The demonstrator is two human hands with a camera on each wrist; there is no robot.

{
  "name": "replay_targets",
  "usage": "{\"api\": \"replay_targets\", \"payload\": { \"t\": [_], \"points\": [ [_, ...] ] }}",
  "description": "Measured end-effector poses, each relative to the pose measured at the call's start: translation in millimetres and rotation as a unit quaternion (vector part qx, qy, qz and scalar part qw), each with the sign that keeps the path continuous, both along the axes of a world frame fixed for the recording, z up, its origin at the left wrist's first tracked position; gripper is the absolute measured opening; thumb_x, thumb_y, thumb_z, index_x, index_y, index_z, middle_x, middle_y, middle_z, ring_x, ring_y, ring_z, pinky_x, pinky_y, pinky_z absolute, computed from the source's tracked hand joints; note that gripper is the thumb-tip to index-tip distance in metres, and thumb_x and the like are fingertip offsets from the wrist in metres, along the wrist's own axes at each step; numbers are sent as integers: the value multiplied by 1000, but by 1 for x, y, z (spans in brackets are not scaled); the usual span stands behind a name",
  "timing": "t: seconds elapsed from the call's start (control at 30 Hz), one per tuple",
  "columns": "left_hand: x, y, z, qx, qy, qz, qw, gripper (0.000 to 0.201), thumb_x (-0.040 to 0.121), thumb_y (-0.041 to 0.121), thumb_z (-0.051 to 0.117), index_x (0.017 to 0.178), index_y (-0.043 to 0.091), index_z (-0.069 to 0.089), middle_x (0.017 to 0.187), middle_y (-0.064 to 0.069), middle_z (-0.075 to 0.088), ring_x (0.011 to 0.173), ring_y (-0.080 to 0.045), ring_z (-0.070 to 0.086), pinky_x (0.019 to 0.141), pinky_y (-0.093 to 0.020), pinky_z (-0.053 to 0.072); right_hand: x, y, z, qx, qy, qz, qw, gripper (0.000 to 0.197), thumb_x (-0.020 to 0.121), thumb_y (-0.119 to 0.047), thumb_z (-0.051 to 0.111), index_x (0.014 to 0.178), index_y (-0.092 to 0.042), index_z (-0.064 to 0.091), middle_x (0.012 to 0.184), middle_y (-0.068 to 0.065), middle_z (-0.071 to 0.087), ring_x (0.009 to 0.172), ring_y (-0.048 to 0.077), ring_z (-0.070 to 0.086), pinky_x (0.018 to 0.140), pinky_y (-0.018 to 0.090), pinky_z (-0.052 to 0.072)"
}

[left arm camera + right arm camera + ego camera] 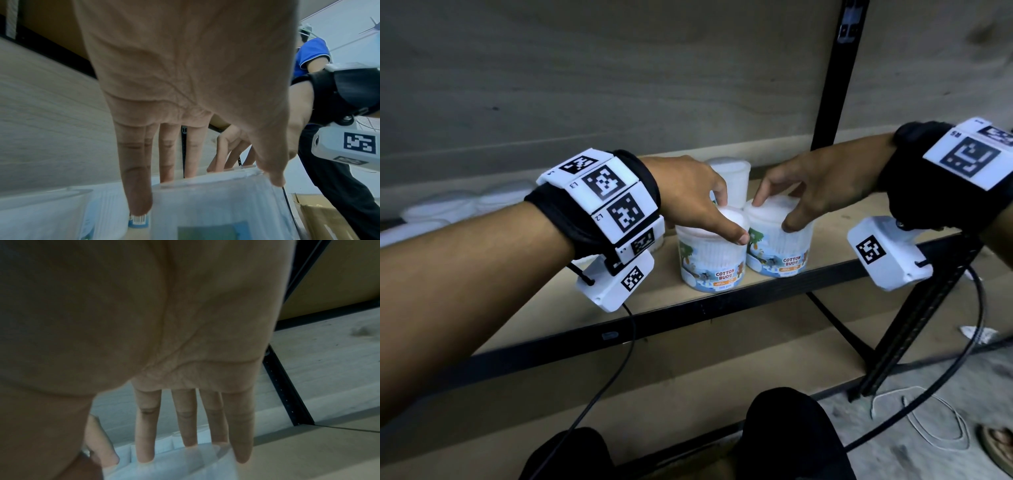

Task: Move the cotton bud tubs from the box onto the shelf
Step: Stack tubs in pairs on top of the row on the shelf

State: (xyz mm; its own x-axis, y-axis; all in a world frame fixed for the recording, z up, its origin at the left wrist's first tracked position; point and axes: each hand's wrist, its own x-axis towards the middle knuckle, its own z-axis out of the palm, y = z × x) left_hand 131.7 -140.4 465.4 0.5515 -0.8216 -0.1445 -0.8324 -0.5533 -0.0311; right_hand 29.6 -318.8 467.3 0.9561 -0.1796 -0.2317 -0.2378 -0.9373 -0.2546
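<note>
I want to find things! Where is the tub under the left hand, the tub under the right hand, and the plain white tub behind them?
Left clear plastic cotton bud tub (710,263), head view, printed label.
Right clear plastic cotton bud tub (786,255), head view, printed label.
Plain white tub (736,180), head view, side wall.

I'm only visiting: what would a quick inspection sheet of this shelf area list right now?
Surface: brown board shelf on a black metal frame.
Job's things: two clear round cotton bud tubs upright side by side near the front edge; more white tubs behind.
Clutter: nothing seen on the shelf.
Hands: left hand grips the left tub's lid; right hand grips the right one's.
Cables: black wrist cable; white cord on the floor.
Surroundings: pale wood-grain back panel.
</note>
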Motion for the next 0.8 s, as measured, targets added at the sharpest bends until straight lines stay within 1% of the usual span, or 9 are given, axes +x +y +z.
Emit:
{"api": "replay_targets", "payload": {
  "t": [0.13,0.2,0.3,0.4,0.47,0.5,0.6,0.67,0.8],
  "points": [
    [0,4,-2,-12,5,2,1000,80,58,92,53,122,43,57,118,12,63,100,-14,64,93,-33,50,-1,2,1,-9,11,-2,1000,44,82,-30,78,120,-43,59,140,-12,55,117,7,57,102,26,44],
    [0,6,-2,-19,8,-5,1000,80,63,90,51,127,42,54,127,13,59,111,-14,58,95,-31,45,-2,3,4,-33,17,-8,999,44,82,-41,75,123,-45,58,137,-13,55,119,8,53,104,27,40],
    [1,13,2,-31,16,-11,999,79,73,85,46,136,38,50,136,14,56,125,-13,49,102,-29,37,-3,6,12,-70,-1,-9,998,48,78,-63,66,122,-44,61,127,-15,60,121,10,52,107,28,36],
    [8,23,8,-49,6,-10,999,75,80,80,44,137,33,51,136,12,56,122,-12,51,97,-25,35,5,11,17,-73,-38,-12,997,53,74,-69,63,118,-40,65,121,-16,65,118,9,55,107,28,37],
    [15,32,13,-58,-1,-4,998,73,81,78,45,137,32,52,135,12,57,117,-12,52,95,-25,35,14,17,20,-75,-48,-9,996,59,68,-73,63,117,-40,65,120,-14,67,118,9,57,111,32,38],
    [18,36,15,-60,-4,0,998,72,81,77,47,137,31,51,134,13,58,118,-12,52,97,-25,36,19,21,21,-75,-51,-7,996,60,68,-74,63,118,-41,64,121,-12,66,118,11,58,112,33,37],
    [32,50,21,-49,-20,14,999,74,78,77,51,137,32,52,133,14,59,124,-14,52,107,-30,38,37,39,25,-77,-62,-5,995,57,75,-70,65,125,-42,60,125,-8,61,120,16,55,110,32,39],
    [42,60,24,-40,-35,26,998,72,78,76,54,135,32,54,132,12,59,124,-15,52,106,-31,38,54,53,29,-75,-63,6,995,58,77,-68,65,128,-42,58,127,-6,58,118,19,56,105,35,44],
    [65,80,27,-32,-72,51,996,66,81,68,59,135,30,53,134,8,57,123,-17,51,100,-27,37,93,80,34,-72,-50,29,996,57,82,-64,66,132,-40,53,126,-5,55,92,13,60,91,35,55]
  ]
}}
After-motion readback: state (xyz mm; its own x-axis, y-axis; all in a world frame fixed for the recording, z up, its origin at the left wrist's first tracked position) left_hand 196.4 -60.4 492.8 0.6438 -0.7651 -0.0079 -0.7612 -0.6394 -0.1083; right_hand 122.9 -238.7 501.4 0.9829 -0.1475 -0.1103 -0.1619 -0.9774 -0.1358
